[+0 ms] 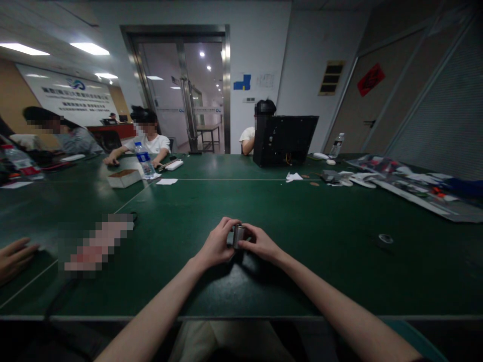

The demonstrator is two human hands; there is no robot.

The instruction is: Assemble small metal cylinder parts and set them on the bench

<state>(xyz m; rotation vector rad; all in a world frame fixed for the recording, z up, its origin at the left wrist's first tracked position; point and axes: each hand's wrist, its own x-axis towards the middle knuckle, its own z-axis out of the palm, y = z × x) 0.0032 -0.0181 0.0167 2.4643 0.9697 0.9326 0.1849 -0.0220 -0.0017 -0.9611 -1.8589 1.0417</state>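
Between my two hands, just above the near middle of the table, is a small grey metallic block or cylinder (238,237), standing upright. My left hand (220,242) is closed on its left side, thumb low and fingers at the top. On the other side my right hand (261,243) pinches it with thumb and fingers. The fingertips cover parts of the thing, so its exact kind cannot be made out. A small round ring-like thing (385,239) lies on the table to the right, away from both hands.
The green table (320,281) has its near edge before me. Another person's hand (17,259) rests at left, near a blurred-out pinkish item (100,244). Farther off are an open box (124,179), a water bottle (145,161), a black case (285,141) and a cluttered tray (422,193).
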